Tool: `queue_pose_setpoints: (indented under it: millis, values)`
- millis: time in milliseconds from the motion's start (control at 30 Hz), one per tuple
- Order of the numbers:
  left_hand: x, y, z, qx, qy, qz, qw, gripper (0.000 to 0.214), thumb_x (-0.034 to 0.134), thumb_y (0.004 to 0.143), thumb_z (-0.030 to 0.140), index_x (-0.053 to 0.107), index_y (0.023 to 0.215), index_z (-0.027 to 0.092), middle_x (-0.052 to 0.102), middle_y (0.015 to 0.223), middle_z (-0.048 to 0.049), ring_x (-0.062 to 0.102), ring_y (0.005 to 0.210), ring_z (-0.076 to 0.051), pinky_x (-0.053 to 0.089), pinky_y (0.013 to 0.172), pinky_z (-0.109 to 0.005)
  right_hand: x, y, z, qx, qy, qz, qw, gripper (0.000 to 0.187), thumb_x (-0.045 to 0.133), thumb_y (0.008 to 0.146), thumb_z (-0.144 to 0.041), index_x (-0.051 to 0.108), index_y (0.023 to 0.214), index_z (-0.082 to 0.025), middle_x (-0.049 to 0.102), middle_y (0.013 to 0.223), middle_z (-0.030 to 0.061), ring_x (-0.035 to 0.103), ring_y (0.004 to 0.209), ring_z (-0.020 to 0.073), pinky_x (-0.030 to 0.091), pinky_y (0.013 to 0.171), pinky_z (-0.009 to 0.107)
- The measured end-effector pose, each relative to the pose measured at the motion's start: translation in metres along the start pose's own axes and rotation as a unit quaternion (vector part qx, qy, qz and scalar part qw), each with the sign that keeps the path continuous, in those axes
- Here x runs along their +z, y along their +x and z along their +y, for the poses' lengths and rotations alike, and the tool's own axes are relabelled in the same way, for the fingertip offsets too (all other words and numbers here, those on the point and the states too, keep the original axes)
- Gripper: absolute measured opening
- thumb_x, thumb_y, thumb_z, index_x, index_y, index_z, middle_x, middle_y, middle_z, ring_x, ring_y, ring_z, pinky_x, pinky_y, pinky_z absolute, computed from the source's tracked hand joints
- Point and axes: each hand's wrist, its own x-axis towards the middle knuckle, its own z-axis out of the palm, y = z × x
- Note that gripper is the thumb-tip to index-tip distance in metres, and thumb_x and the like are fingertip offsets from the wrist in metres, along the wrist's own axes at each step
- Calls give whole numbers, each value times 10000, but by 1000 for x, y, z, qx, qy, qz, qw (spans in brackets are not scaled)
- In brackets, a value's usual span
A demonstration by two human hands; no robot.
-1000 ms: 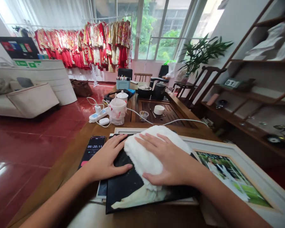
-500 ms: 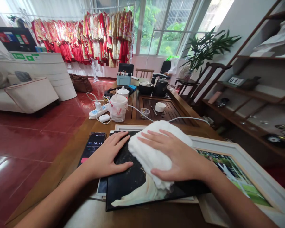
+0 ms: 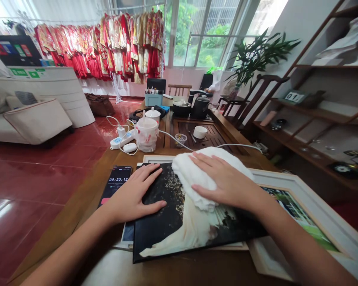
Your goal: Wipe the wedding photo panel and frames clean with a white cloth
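Note:
A dark glossy photo print (image 3: 167, 226) showing a white gown lies on the wooden table in front of me. My left hand (image 3: 134, 194) rests flat on its left part, fingers spread. My right hand (image 3: 223, 180) presses a folded white towel (image 3: 197, 171) onto the print's upper right area, fingers stretched over the cloth. Under and to the right of the print lies a large white-framed photo (image 3: 304, 206).
A phone (image 3: 116, 184) showing a timer lies left of the print. Beyond are a white teapot (image 3: 147, 133), a power strip (image 3: 122, 141) with cables, a tea tray with cup (image 3: 199, 132) and kettles. Shelves stand at right, a rack of red garments at back.
My right hand has slid the towel to the right and away from me across the print, uncovering more of the white gown image. The left hand has stayed in place.

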Motion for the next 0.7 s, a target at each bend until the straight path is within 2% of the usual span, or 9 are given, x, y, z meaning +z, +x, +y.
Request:
queue_pose_setpoints:
  millis: [100, 300, 433, 533, 700]
  values:
    - [-1, -2, -1, 3, -4, 4, 1000, 747, 590, 874, 549, 331, 1482, 201, 277, 1568, -109, 274, 1426, -318, 258, 1176, -496, -1, -1, -4, -23, 3, -3, 1000, 790, 491, 863, -579, 337, 1489, -123, 356, 1525, 143, 332, 1403, 301, 262, 1145, 534]
    - [0, -3, 0, 5, -14, 9, 1000, 777, 640, 846, 497, 318, 1491, 208, 299, 1556, -117, 294, 1417, -329, 272, 1169, -498, -9, -8, -37, -136, 61, -34, 988, 794, 586, 779, -529, 372, 1476, -215, 347, 1539, 85, 315, 1414, 276, 176, 1175, 515]
    - [0, -3, 0, 6, -8, -1, 1000, 797, 654, 834, 458, 299, 1498, 192, 285, 1560, -125, 281, 1424, -319, 264, 1171, -490, -9, -7, -46, -158, 78, -37, 984, 785, 619, 742, -471, 406, 1456, -223, 360, 1533, 87, 327, 1408, 274, 167, 1174, 512]
    - [0, -2, 1, 5, -8, 4, 1000, 761, 617, 861, 501, 312, 1490, 199, 289, 1560, -116, 273, 1429, -301, 256, 1178, -478, -6, -5, -38, -143, 74, -39, 986, 766, 610, 757, -429, 393, 1464, -229, 363, 1532, 73, 324, 1410, 271, 197, 1166, 519]
    - [-3, -3, 2, -2, -8, -1, 1000, 754, 601, 865, 549, 343, 1476, 189, 291, 1561, -117, 276, 1428, -301, 259, 1179, -477, -4, -3, -11, -38, 38, -13, 998, 746, 568, 822, -461, 361, 1483, -185, 394, 1511, 115, 352, 1393, 297, 273, 1137, 537]
